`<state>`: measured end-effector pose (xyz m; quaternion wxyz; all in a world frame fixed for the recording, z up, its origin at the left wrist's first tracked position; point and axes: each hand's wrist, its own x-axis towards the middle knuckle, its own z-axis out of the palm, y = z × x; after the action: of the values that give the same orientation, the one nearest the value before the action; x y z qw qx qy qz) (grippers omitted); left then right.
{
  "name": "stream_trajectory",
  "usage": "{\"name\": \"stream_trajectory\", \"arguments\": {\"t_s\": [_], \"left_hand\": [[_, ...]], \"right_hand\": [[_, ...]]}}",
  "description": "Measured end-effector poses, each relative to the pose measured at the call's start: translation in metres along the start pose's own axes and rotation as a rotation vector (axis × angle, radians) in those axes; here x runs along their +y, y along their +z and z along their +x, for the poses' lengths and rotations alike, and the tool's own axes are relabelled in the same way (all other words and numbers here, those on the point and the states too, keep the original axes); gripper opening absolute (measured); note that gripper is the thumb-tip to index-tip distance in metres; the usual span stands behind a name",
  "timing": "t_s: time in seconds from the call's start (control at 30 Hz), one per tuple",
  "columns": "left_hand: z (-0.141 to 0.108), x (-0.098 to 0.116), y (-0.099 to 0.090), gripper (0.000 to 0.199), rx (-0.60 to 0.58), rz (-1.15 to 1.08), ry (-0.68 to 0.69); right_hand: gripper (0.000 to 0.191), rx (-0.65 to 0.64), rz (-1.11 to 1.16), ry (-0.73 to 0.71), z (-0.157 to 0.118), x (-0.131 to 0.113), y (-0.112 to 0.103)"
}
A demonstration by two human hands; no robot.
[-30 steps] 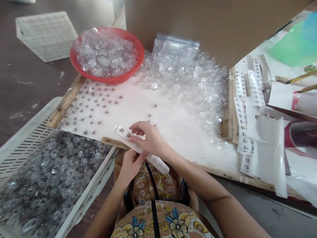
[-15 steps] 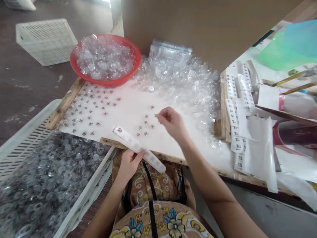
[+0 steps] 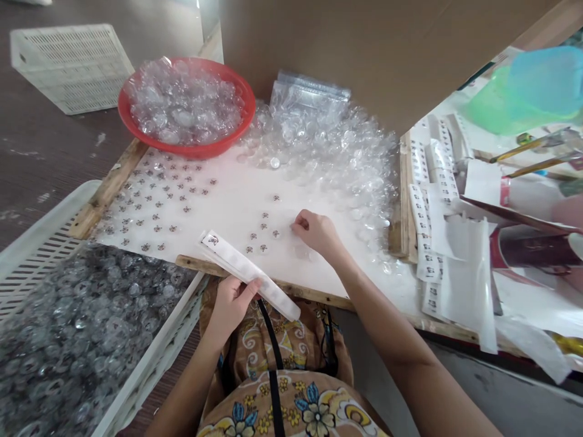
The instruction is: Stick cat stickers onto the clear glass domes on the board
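Observation:
My left hand (image 3: 237, 298) is closed on a folded white strip of stickers (image 3: 250, 273), slanting over the table's front edge. One small dark printed figure shows at the strip's upper left end. My right hand (image 3: 316, 235) is over the white tabletop (image 3: 228, 200), thumb and forefinger pinched together. Whatever lies between those fingertips, if anything, is too small to make out. Left of that hand lie several small clear discs with dark stickers (image 3: 276, 233). More stickered discs (image 3: 158, 205) are spread across the table's left part.
Clear plastic pieces (image 3: 346, 152) are heaped at the back right, beside clear bags (image 3: 310, 97). A red basin (image 3: 186, 149) of clear pieces stands back left. A white crate (image 3: 150, 358) of discs sits front left. Sticker strips (image 3: 426, 230) lie past a wooden ledge (image 3: 403, 206) at right.
My right hand has moved slightly down and right relative to the nearby discs, and the small piece at its fingertips no longer shows. My left hand still grips the strip. The view has shifted slightly.

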<state>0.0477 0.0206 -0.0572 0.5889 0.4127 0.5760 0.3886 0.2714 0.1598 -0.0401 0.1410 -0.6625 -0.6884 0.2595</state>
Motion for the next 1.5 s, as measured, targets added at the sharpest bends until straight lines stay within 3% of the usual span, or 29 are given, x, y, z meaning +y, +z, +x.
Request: {"name": "stream_trajectory", "arguments": {"t_s": [0.17, 0.33, 0.47, 0.57, 0.67, 0.8, 0.97, 1.27, 1.37, 1.43, 1.5], "left_hand": [[0.001, -0.004, -0.001, 0.034, 0.002, 0.008, 0.021], [0.0, -0.002, 0.0, 0.035, 0.001, 0.002, 0.013], [-0.001, -0.003, 0.001, 0.035, 0.006, -0.014, 0.021], [-0.001, -0.005, 0.001, 0.036, 0.01, -0.023, 0.021], [-0.001, -0.005, 0.002, 0.037, 0.004, -0.022, 0.031], [0.001, -0.002, 0.002, 0.039, -0.014, -0.039, 0.02], [0.002, 0.0, 0.0, 0.038, -0.03, -0.008, 0.034], [0.006, 0.01, -0.002, 0.04, -0.066, -0.013, 0.048], [0.006, 0.007, -0.003, 0.038, -0.06, 0.042, 0.084], [0.005, 0.005, -0.003, 0.037, -0.054, 0.043, 0.077], [0.003, 0.004, -0.002, 0.036, -0.048, 0.025, 0.056]], "right_hand": [[0.012, 0.049, -0.192, -0.078, -0.004, -0.011, 0.01], [0.012, 0.011, -0.184, -0.066, -0.006, -0.022, 0.014], [0.033, 0.045, -0.146, -0.094, -0.008, -0.019, 0.013], [0.034, 0.085, -0.144, -0.136, -0.015, -0.022, 0.011], [0.028, 0.084, 0.07, -0.246, -0.027, -0.044, 0.01], [0.023, -0.069, 0.47, -0.402, -0.039, -0.095, 0.02], [0.004, -0.084, 0.561, -0.407, -0.036, -0.133, 0.036], [0.015, 0.085, 0.285, -0.582, -0.049, -0.131, 0.035], [0.015, 0.106, 0.337, -0.639, -0.052, -0.132, 0.022], [0.012, 0.142, 0.435, -0.589, -0.044, -0.122, 0.006], [0.01, 0.202, 0.5, -0.444, -0.029, -0.1, -0.01]]}}
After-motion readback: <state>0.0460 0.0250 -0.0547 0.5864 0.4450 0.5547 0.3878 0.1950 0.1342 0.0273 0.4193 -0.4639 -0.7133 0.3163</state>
